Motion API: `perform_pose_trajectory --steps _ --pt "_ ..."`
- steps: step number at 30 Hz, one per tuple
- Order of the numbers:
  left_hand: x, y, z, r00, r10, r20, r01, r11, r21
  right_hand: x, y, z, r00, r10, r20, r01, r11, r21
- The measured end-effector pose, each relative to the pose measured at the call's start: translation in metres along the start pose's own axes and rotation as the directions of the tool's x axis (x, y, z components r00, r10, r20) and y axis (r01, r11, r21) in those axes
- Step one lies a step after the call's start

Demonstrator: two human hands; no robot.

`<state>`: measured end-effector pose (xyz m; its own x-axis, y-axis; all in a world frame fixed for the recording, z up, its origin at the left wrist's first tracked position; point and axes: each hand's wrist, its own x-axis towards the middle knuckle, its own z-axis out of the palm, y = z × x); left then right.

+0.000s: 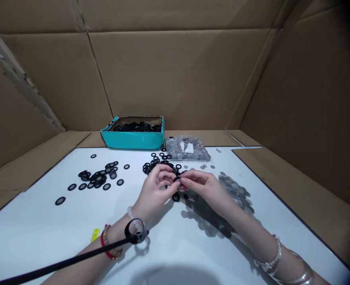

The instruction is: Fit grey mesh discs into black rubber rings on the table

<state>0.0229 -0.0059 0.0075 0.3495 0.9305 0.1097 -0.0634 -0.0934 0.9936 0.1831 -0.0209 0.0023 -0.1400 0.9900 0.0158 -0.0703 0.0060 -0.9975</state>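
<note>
Above the middle of the white table, my left hand (157, 188) and my right hand (207, 189) meet at the fingertips. Both pinch a small black ring (177, 179) between them; whether a grey disc sits in it is hidden by the fingers. Just behind my left hand lies a heap of black rings (147, 168). A single black ring (175, 197) rests on the table below the fingertips. Thin grey discs (234, 190) are spread under and beside my right forearm. Off to the left is a loose group of black rings with grey centres (99, 179).
At the back stand a teal box (133, 140) of black rings and a clear plastic bag (189, 149) of grey discs. Cardboard walls (177, 79) enclose the table. A black rod (74, 260) with a loop crosses my left forearm, near a yellow label (94, 234).
</note>
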Motion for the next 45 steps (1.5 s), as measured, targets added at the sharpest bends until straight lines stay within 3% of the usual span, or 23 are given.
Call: perform_pose_trajectory --steps 8,23,37,45 --pt "0.002 0.000 -0.003 0.999 -0.013 0.035 0.012 0.999 0.038 -0.003 0.004 0.001 1.000 -0.011 0.016 0.011 1.000 0.017" --pt "0.002 0.004 -0.003 0.999 0.032 -0.034 -0.032 0.999 -0.017 -0.006 -0.003 0.013 0.997 -0.071 -0.003 0.071 0.996 0.060" --pt "0.001 0.004 -0.005 0.995 0.063 0.080 -0.067 0.996 0.051 -0.005 0.004 0.006 0.994 -0.111 0.020 0.112 0.993 -0.041" --pt "0.000 0.006 -0.005 0.997 0.037 0.065 -0.038 0.999 0.024 -0.010 0.002 0.011 0.981 -0.176 -0.081 0.165 0.978 -0.127"
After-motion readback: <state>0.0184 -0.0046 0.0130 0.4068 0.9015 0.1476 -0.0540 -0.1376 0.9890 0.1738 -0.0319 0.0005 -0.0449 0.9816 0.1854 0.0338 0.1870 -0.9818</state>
